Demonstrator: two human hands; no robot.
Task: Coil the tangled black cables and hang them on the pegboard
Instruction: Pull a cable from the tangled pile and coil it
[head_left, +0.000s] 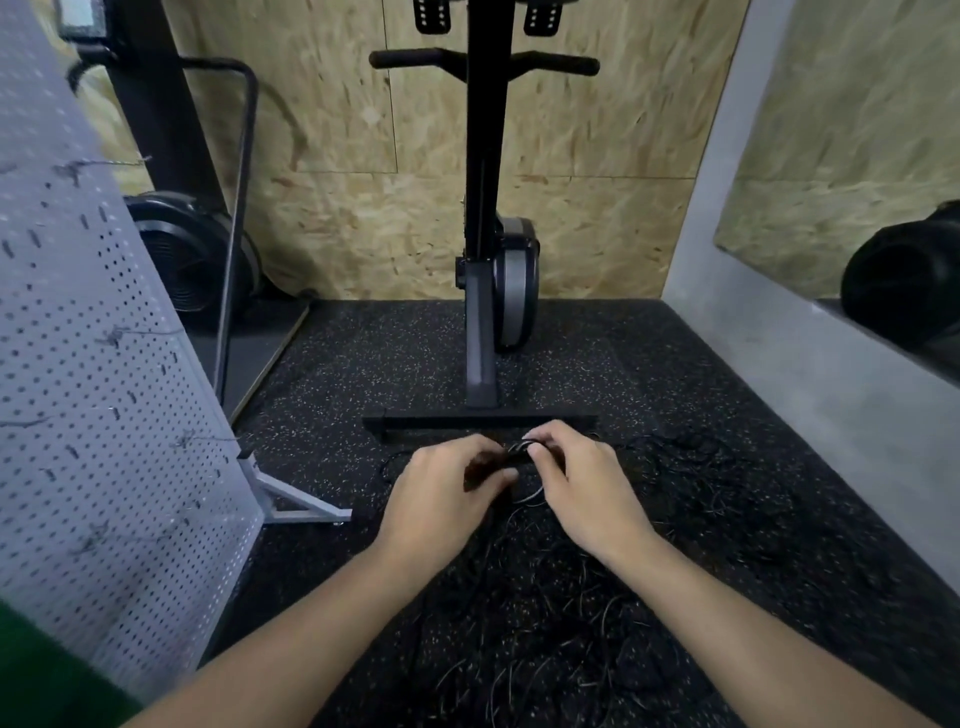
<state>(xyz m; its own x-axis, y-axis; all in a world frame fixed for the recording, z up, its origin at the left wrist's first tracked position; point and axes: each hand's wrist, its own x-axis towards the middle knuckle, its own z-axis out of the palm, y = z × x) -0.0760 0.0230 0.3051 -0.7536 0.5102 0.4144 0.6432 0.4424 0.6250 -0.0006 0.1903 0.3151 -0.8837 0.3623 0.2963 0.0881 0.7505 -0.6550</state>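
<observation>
Both L hand (441, 491) & R hand (584, 486) pinch seemingly coiled black cable (521, 451).

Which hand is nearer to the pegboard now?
Left. The left hand sits toward the pegboard; the right hand lies beyond it, farther away. Both pinch the black cable.

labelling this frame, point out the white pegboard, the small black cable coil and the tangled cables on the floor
white perforated metal pegboard (104, 389): head view, middle of its face
small black cable coil (522, 448): head view, top loops
tangled black cables (545, 618): head view, middle of the floor pile
</observation>
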